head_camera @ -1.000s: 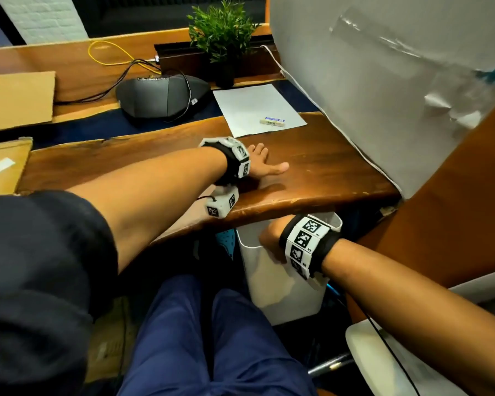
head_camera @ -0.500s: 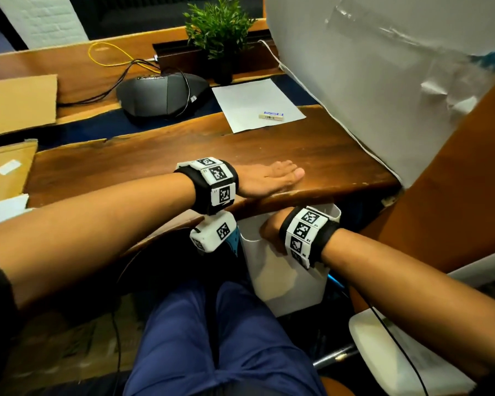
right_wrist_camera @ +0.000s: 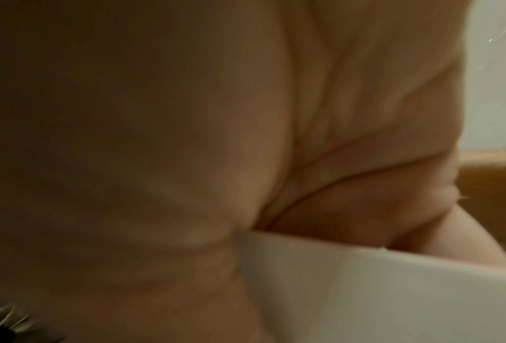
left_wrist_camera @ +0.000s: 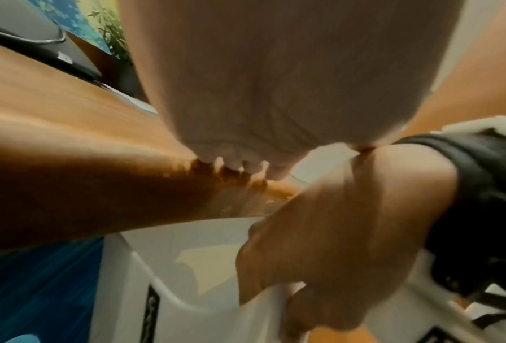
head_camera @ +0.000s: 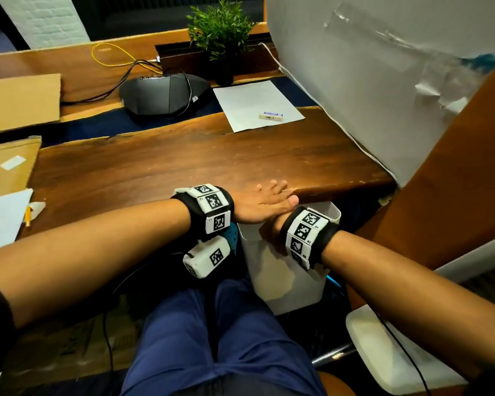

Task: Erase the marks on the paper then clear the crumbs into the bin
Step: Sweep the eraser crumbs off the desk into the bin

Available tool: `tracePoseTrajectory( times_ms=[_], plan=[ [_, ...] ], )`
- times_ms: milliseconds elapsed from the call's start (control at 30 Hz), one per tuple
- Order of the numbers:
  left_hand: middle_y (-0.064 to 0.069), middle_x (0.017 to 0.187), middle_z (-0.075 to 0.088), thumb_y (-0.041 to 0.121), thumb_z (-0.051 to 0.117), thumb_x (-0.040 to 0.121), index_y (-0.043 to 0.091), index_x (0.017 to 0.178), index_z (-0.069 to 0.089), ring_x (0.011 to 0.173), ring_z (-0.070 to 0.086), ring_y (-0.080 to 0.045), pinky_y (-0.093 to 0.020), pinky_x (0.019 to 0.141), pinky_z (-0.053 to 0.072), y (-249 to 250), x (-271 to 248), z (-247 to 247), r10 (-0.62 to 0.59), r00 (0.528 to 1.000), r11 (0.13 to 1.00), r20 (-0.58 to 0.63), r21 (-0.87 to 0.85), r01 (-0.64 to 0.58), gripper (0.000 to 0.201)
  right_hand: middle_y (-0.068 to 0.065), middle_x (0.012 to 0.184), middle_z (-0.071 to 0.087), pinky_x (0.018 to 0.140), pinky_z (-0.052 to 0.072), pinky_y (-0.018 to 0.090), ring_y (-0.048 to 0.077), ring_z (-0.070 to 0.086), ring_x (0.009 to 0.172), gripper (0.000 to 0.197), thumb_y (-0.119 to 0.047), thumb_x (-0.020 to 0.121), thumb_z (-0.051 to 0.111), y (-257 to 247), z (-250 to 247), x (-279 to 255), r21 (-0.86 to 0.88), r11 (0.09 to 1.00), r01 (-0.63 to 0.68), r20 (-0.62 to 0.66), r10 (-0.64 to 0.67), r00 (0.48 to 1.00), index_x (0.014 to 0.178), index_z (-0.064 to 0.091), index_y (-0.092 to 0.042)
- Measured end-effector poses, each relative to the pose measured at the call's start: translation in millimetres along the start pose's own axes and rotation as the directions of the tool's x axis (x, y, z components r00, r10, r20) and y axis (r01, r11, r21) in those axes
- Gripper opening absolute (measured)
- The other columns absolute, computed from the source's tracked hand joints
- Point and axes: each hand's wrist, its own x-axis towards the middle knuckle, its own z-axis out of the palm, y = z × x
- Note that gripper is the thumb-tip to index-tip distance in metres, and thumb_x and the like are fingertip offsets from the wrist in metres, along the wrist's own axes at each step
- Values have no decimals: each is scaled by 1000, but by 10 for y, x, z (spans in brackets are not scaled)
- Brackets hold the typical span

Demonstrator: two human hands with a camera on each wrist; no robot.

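My left hand (head_camera: 267, 197) lies flat with straight fingers on the wooden table (head_camera: 183, 167), right at its front edge above the white bin (head_camera: 283, 278). In the left wrist view its fingertips (left_wrist_camera: 231, 166) touch the table edge. My right hand (head_camera: 270, 228) grips the bin's near rim just under the table edge, and in the left wrist view the right hand (left_wrist_camera: 319, 243) curls over the bin rim (left_wrist_camera: 172, 292). In the right wrist view the bin rim (right_wrist_camera: 363, 273) sits below the palm. A white paper (head_camera: 252, 101) with an eraser (head_camera: 270, 116) on it lies at the table's far side. Crumbs are too small to see.
A black conference phone (head_camera: 163, 94) with cables and a potted plant (head_camera: 222, 32) stand at the back. A white board (head_camera: 369, 81) leans on the right. Cardboard (head_camera: 9, 164), loose paper and a pencil (head_camera: 27, 215) lie at the left. My legs (head_camera: 212, 338) are under the table.
My left hand has slid across the table toward the front edge and to the right, ending above the bin. My right hand has kept its hold on the bin rim.
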Motion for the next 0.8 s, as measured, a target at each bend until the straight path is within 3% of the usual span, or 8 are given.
tracePoseTrajectory(
  times_ms=[33,100,167,200,233,333,633,800],
  plan=[
    [5,164,-6,78,6,81,23,158,3,149,-10,-10,-33,120,-10,-12,-16,15,22,1000,999,18,-50,-21,94,14,163,24,124,15,40,30,21,151,60,-34,106,44,37,-89,-30,-285,958,31,33,-23,999,155,27,-4],
    [8,164,-3,71,12,94,25,158,4,149,-5,-8,-22,115,-10,20,-55,7,35,999,993,6,-111,-34,80,-4,166,21,124,7,38,15,13,153,72,-47,104,40,-2,26,117,-172,975,139,281,-86,956,156,17,-3],
    [4,164,-8,91,4,72,22,158,0,149,-9,-11,-24,114,-12,47,-54,-8,14,999,999,-43,-39,-16,110,-25,158,31,121,9,40,1,17,150,76,-57,99,38,-31,32,202,-196,970,141,448,-39,893,149,20,-3],
    [3,164,-8,100,0,56,21,158,1,149,-10,-12,-29,118,-11,43,-61,-19,23,999,1000,-38,0,-23,128,-15,161,29,122,10,41,7,18,151,72,-53,102,35,44,193,97,-344,878,331,510,-121,852,151,23,-3],
    [2,164,-4,103,1,48,21,158,6,150,-6,-13,-35,121,-8,14,-56,-33,32,999,999,-6,-6,-32,138,-4,162,32,122,16,41,18,25,150,60,-43,105,37,63,261,68,-418,801,428,394,-265,880,153,30,-7],
    [4,157,34,100,20,62,24,152,34,144,31,-12,-41,122,18,-81,-100,-107,104,994,975,32,-198,-96,119,13,150,46,112,36,40,31,44,138,53,-23,97,62,166,172,-9,-32,967,252,-25,-252,967,145,46,-7],
    [-8,148,45,55,49,95,17,153,30,133,45,-28,-35,109,35,-296,-172,-460,-73,986,973,-150,207,103,72,13,128,62,97,51,40,33,62,116,36,-16,91,68,101,591,290,217,944,248,-24,-249,968,125,61,-4],
    [-11,164,-10,46,71,85,38,154,-9,146,2,-46,-59,115,22,-570,-85,-199,-282,947,844,-155,429,322,106,20,145,51,109,37,37,34,50,134,38,-8,102,48,-28,957,533,385,908,162,-48,-156,987,139,51,1]
  ],
)
